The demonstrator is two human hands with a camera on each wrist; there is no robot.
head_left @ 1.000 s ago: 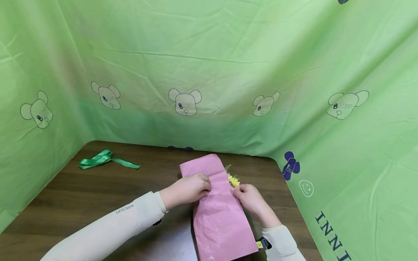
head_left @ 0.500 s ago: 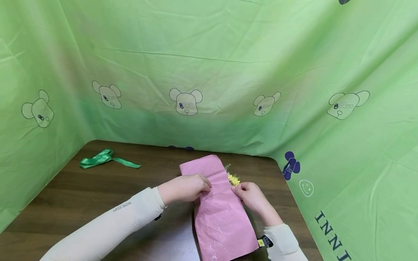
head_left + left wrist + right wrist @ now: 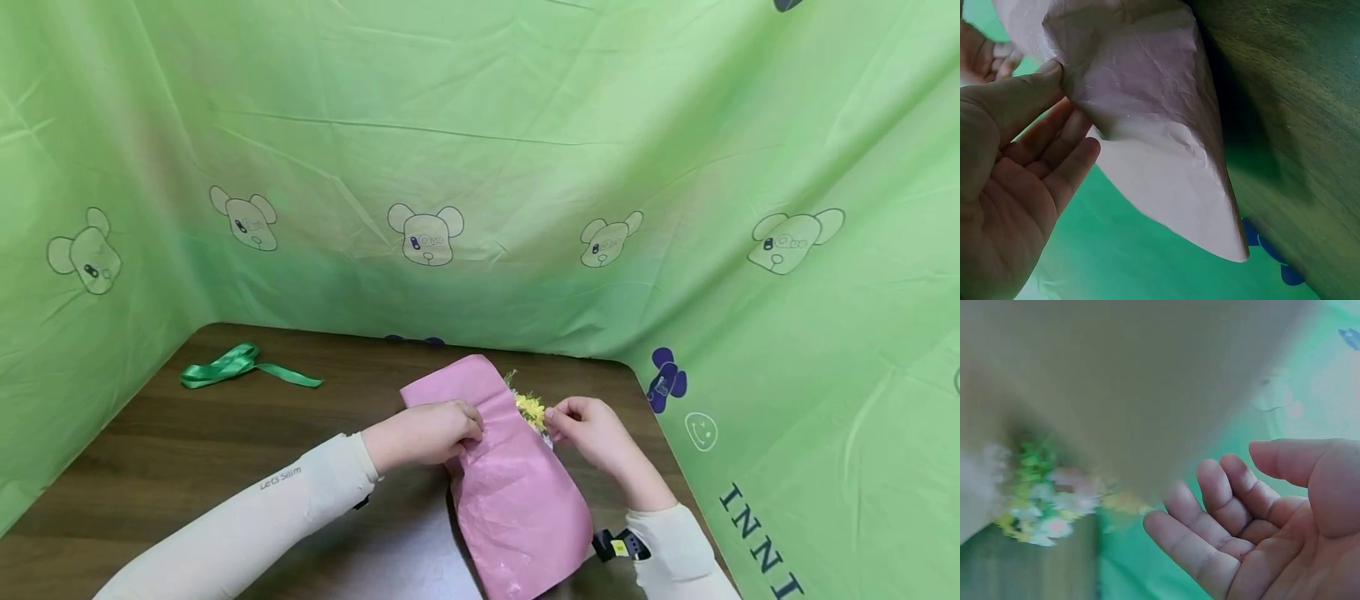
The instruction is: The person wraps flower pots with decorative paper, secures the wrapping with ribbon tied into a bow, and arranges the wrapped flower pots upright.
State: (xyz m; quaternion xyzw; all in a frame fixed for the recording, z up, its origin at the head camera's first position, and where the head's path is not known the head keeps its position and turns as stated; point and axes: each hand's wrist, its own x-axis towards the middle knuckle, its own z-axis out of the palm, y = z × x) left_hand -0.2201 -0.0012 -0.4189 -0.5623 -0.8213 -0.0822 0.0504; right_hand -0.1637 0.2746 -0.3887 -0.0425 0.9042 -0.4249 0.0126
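My right hand (image 3: 596, 435) moving off pink paper (image 3: 517, 508), lower centre of frame, hanging loose near yellow flowers (image 3: 531, 411); my left hand (image 3: 435, 432) pinching it. Seemingly wrapping; next move calling for regripping edge.

This is a makeshift, curtained-off workspace: green cloth (image 3: 510, 83), creased and printed with cartoon animal heads (image 3: 427, 240) and a winking smiley (image 3: 701, 432), hangs behind and along both sides of a dark wood-grain table (image 3: 247, 417). The cloth screens the surroundings, so home or studio is hard to tell.
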